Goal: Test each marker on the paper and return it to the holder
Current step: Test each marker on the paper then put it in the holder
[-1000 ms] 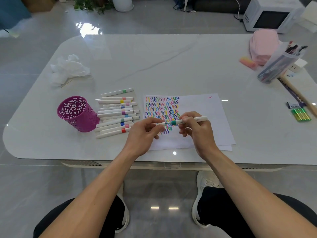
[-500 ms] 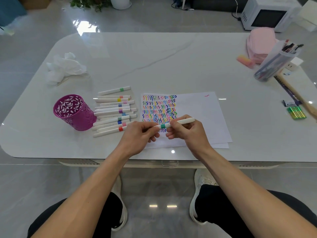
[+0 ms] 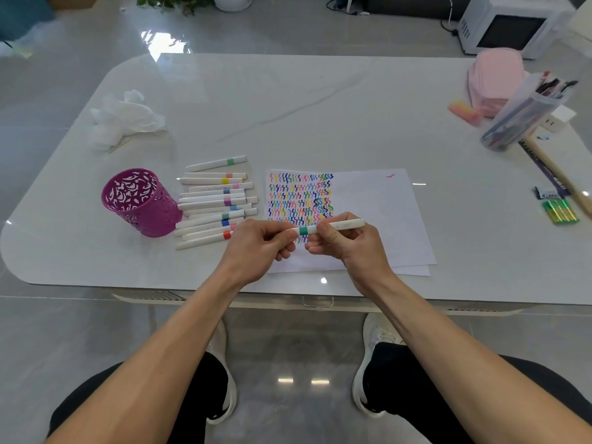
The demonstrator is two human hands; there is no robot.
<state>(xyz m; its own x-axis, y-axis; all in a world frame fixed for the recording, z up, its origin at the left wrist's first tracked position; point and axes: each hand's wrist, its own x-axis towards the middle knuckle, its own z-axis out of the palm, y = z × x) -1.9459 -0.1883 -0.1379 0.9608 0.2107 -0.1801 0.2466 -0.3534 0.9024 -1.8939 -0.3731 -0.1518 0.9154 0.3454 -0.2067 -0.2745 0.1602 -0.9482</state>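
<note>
- A white marker [image 3: 341, 225] with a green band is held level, just above the near part of the scribbled paper [image 3: 378, 213].
- The left hand [image 3: 256, 248] has its grip pinched on the marker's left end; the right hand [image 3: 349, 248] has its grip curled round the barrel.
- Spare markers [image 3: 211, 200] lie in a row between the paper and the upright purple holder [image 3: 137, 203] on the white worktop [image 3: 320, 107].

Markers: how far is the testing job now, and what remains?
Done: many rows of coloured squiggles fill the paper's left part. In hand: the left hand and the right hand both grip a green-banded marker above the paper. Left: about a dozen markers lie beside the purple holder, and none shows in it, so returning them seems not yet begun.
</note>
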